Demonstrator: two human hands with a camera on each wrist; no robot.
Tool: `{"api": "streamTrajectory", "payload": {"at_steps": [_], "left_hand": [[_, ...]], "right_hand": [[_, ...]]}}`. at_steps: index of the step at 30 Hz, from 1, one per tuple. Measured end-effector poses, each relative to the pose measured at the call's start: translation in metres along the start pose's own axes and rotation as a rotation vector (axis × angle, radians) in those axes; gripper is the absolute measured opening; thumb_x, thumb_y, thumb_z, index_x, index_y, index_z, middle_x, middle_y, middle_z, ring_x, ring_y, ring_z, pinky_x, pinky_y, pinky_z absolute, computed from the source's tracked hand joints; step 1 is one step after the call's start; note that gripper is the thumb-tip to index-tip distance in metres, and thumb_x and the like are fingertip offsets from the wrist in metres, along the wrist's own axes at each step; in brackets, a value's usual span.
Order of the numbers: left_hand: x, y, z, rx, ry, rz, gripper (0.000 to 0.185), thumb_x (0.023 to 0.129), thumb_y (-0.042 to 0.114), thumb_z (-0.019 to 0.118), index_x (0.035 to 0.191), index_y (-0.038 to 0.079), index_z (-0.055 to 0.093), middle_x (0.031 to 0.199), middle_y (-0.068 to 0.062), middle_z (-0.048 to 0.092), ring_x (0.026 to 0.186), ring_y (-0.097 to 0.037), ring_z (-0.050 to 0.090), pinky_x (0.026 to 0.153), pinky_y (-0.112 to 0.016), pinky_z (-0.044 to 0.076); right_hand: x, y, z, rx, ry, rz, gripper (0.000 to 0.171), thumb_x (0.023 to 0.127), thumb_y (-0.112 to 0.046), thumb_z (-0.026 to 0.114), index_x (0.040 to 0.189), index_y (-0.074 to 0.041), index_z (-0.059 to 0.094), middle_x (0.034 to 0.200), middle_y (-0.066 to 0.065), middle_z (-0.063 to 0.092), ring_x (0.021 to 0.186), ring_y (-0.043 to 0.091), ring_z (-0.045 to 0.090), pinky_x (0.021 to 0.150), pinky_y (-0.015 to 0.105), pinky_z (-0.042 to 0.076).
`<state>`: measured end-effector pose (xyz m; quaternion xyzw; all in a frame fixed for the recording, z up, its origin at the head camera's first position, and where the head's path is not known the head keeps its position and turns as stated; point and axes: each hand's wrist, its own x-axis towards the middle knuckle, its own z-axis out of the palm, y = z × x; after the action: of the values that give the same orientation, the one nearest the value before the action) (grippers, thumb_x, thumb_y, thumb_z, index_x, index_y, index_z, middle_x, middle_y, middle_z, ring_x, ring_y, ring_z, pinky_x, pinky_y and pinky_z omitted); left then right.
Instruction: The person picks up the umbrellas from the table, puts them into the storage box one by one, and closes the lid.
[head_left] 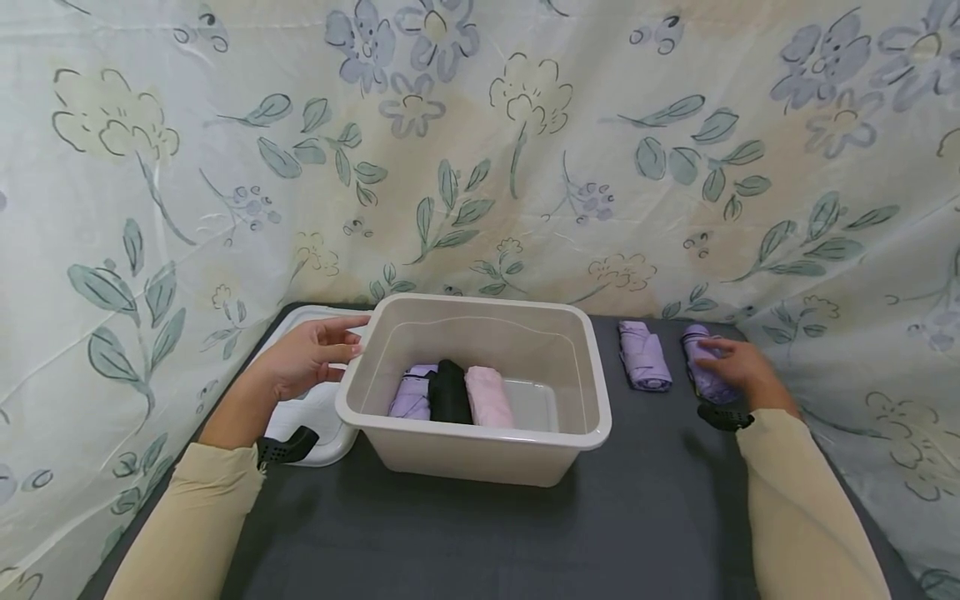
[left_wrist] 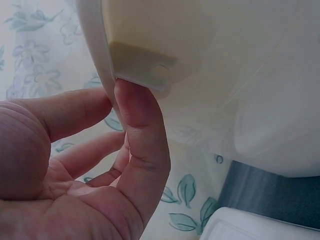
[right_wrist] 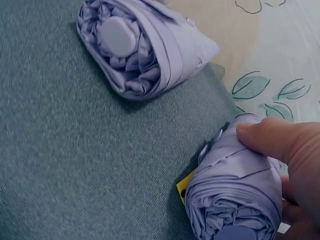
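A beige plastic bin stands on the dark table, and my left hand holds its left rim. In the left wrist view the curled fingers of the left hand meet the rim's edge and underside. Inside the bin lie a purple folded umbrella, a black rolled bundle and a pink one, side by side. At the right, my right hand grips a lilac folded umbrella, thumb on top and other fingers round its far side. Another lilac folded umbrella lies just left of it.
A white lid lies flat on the table, left of the bin and partly behind it. A floral curtain hangs close behind the table and along both sides. A small yellow tag shows beside the gripped umbrella.
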<state>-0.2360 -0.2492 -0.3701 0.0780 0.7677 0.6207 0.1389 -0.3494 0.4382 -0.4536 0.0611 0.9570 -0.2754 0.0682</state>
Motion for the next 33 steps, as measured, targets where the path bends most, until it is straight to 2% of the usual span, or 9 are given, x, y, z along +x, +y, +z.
{"api": "streamTrajectory", "payload": {"at_steps": [12,19,23,29,33], "left_hand": [[0.000,-0.001,0.002,-0.002,0.026,-0.024,0.073,0.098,0.024,0.071,0.160,0.012,0.035,0.119,0.002,0.064,0.107,-0.013,0.068,0.092,-0.035,0.059],[0.001,-0.002,0.003,-0.054,0.006,-0.002,0.069,0.100,0.018,0.067,0.160,0.009,0.034,0.116,0.005,0.067,0.104,-0.011,0.069,0.088,-0.032,0.060],[0.001,-0.003,0.002,-0.062,-0.002,0.007,0.070,0.100,0.018,0.067,0.160,0.009,0.033,0.115,0.006,0.068,0.104,-0.011,0.069,0.087,-0.032,0.060],[0.002,-0.004,0.003,-0.083,0.001,0.009,0.070,0.100,0.018,0.068,0.160,0.009,0.034,0.113,0.006,0.068,0.104,-0.011,0.069,0.088,-0.032,0.060],[0.002,-0.004,0.003,-0.099,-0.004,0.012,0.068,0.100,0.016,0.067,0.159,0.006,0.035,0.111,0.005,0.069,0.102,-0.011,0.069,0.086,-0.033,0.061]], "right_hand": [[-0.004,-0.003,0.000,0.063,-0.015,0.099,0.071,0.100,-0.043,0.062,0.158,-0.012,0.035,0.158,0.041,0.021,0.141,0.058,0.031,0.112,0.068,0.032],[0.002,-0.003,0.000,0.099,-0.026,0.172,0.072,0.098,-0.044,0.065,0.158,-0.016,0.036,0.165,0.034,0.008,0.148,0.060,0.014,0.117,0.071,0.022],[0.004,-0.003,0.002,0.120,-0.021,0.201,0.072,0.098,-0.045,0.065,0.158,-0.018,0.035,0.166,0.032,0.005,0.150,0.059,0.011,0.118,0.071,0.019],[-0.005,-0.008,0.004,0.148,0.010,0.213,0.069,0.100,-0.040,0.064,0.158,-0.017,0.035,0.166,0.031,0.005,0.151,0.057,0.010,0.120,0.069,0.017],[-0.009,-0.011,0.003,0.144,0.001,0.195,0.068,0.101,-0.037,0.063,0.158,-0.015,0.034,0.165,0.032,0.005,0.151,0.057,0.009,0.120,0.069,0.017]]}}
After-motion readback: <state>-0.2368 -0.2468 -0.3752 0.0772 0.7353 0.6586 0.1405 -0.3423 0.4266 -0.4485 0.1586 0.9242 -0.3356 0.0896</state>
